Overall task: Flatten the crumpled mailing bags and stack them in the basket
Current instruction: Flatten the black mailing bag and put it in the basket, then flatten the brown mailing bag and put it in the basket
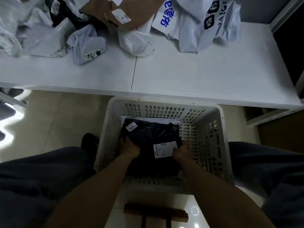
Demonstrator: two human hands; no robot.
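Head view: your left hand (130, 148) and right hand (180, 153) grip the black bag (151, 135) inside the basket (209, 145); release, then reach for the far crumpled bags (85, 41).

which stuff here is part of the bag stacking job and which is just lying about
Part of the job:
- black bag, held by the left hand and right hand
- basket
- white bag under the black one
- crumpled bags on the table

Just lying about:
- cardboard among the bags
- brown stool on the floor
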